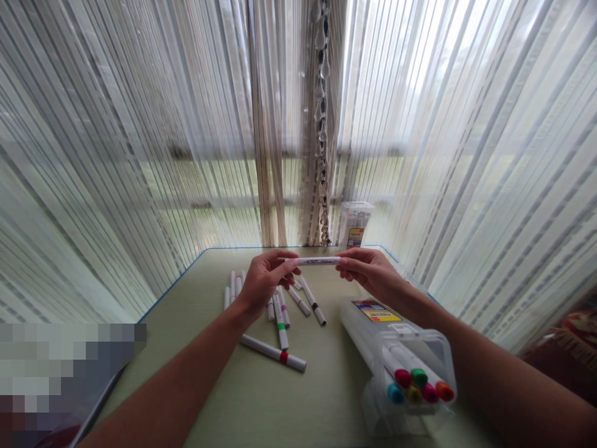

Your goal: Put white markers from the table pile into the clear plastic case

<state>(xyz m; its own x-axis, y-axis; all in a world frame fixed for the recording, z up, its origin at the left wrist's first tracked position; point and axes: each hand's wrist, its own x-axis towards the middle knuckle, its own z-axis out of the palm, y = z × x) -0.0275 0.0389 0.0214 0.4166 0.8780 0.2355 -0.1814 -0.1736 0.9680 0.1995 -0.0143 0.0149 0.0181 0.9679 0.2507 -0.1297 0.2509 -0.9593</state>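
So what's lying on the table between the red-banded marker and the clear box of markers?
Nothing: in the head view, the green table is bare between the red-banded marker and the clear box.

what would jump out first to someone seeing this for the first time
First, the two hands meeting mid-frame: the left hand and right hand each pinch one end of a white marker, held level above the green table. Under them lies a scatter of loose markers, and at lower right a clear case lies on its side, showing coloured marker caps. Sheer striped curtains fill the background.
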